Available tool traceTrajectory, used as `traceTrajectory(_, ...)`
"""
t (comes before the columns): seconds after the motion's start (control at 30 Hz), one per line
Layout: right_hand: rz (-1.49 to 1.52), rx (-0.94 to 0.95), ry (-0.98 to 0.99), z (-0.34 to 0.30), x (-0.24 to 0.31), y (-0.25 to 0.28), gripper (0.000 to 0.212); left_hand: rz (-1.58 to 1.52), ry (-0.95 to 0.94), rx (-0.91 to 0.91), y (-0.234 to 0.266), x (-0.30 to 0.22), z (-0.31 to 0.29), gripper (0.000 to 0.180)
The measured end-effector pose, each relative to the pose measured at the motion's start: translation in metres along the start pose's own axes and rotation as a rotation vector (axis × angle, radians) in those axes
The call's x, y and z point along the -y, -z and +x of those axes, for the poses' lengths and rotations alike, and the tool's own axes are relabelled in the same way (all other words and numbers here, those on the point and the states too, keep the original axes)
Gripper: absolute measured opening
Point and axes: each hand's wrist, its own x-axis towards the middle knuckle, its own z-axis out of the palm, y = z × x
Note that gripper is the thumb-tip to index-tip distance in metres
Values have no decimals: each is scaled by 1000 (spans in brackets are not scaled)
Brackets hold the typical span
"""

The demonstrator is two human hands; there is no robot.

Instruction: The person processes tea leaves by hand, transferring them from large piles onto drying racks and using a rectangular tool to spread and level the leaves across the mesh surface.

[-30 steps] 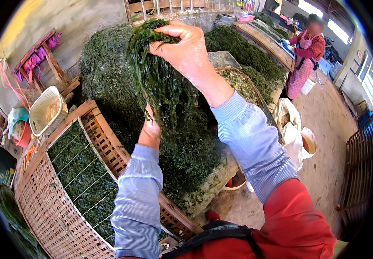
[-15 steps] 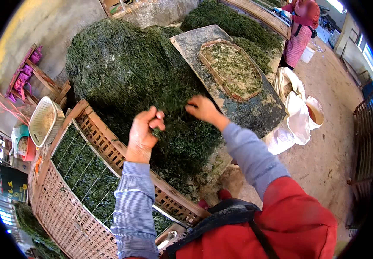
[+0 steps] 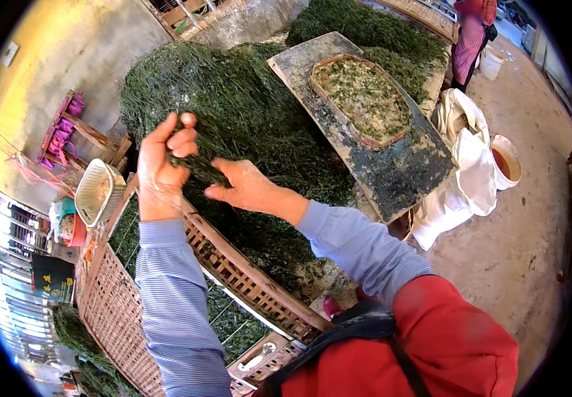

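A small bunch of dark green seaweed (image 3: pixel 201 169) is stretched between my two hands. My left hand (image 3: pixel 160 162) is closed on one end of it, fingers curled upward. At the other end, my right hand (image 3: pixel 249 187) pinches it between thumb and fingers. Below and behind them rises a large heap of stringy seaweed (image 3: pixel 233 86). To the left, partly hidden under my left forearm, lies a woven slatted frame (image 3: pixel 111 291) with seaweed under thin wires along its wooden edge.
A dark board (image 3: pixel 411 178) on the heap carries an octagonal wooden tray (image 3: pixel 368 142) of seaweed bits. White sacks (image 3: pixel 461 178) and a bucket (image 3: pixel 505 162) stand right. Further left are a pale plastic basket (image 3: pixel 97 192) and a wooden stool (image 3: pixel 91 132). A person (image 3: pixel 471 46) stands far right.
Both hands have moved left, away from the board and toward the woven frame. They have come together on one seaweed bunch. The view has shifted slightly.
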Motion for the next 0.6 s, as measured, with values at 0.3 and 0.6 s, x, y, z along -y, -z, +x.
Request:
traceTrajectory(0.3,-502,26,-221,-80,-117,13,16,249,-127,-298,0,-2,-24,15)
traceTrajectory(0.6,-627,-99,389,50,75,62,9,212,-209,-314,-17,32,-46,35)
